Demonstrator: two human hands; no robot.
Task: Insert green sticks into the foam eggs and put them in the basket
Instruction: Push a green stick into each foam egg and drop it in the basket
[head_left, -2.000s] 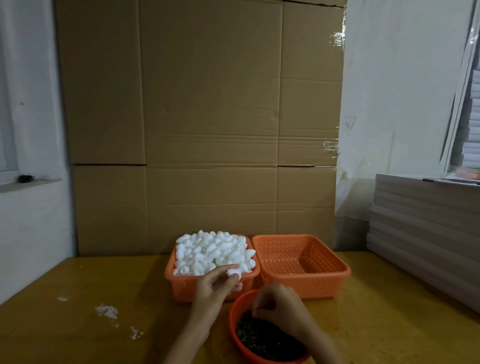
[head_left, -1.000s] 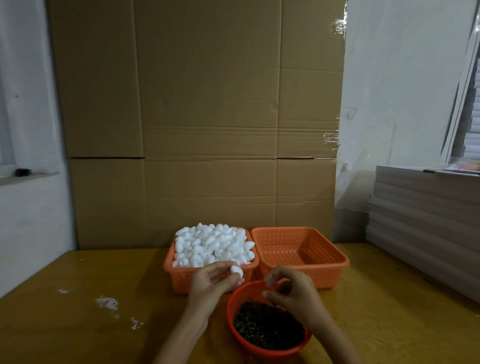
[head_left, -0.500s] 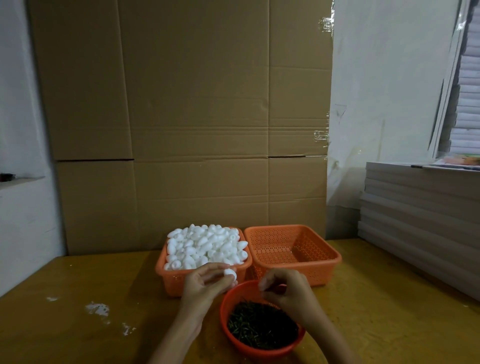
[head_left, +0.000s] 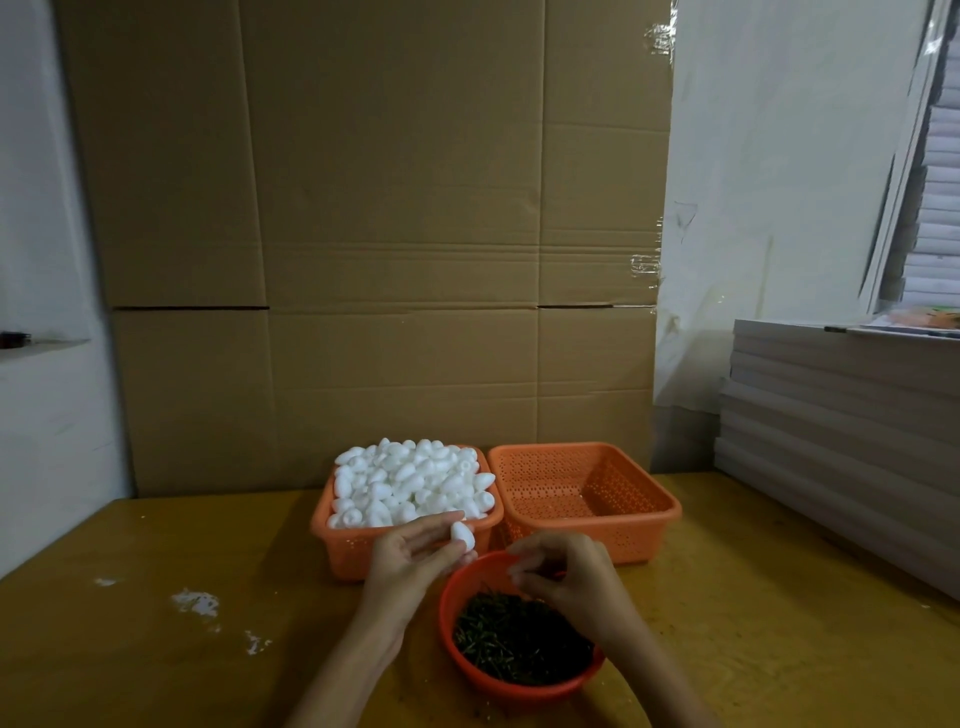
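Observation:
My left hand (head_left: 410, 556) pinches one white foam egg (head_left: 462, 536) between thumb and fingertips, in front of the left orange basket (head_left: 343, 552). That basket is heaped with several foam eggs (head_left: 410, 486). My right hand (head_left: 563, 577) hovers over the round orange bowl (head_left: 519, 690) of green sticks (head_left: 519, 644). Its fingertips are pinched together close to the egg, on a thin stick that barely shows. The right orange basket (head_left: 670, 512) holds nothing that I can see.
Everything stands on a yellow wooden table (head_left: 779, 623). White foam crumbs (head_left: 195, 603) lie on its left part. A cardboard wall (head_left: 363, 260) rises behind the baskets. A stack of grey boards (head_left: 841, 415) crowds the right side.
My right hand has risen out of the bowl of sticks and come up towards the egg. My left hand still holds the egg, and the view has shifted slightly.

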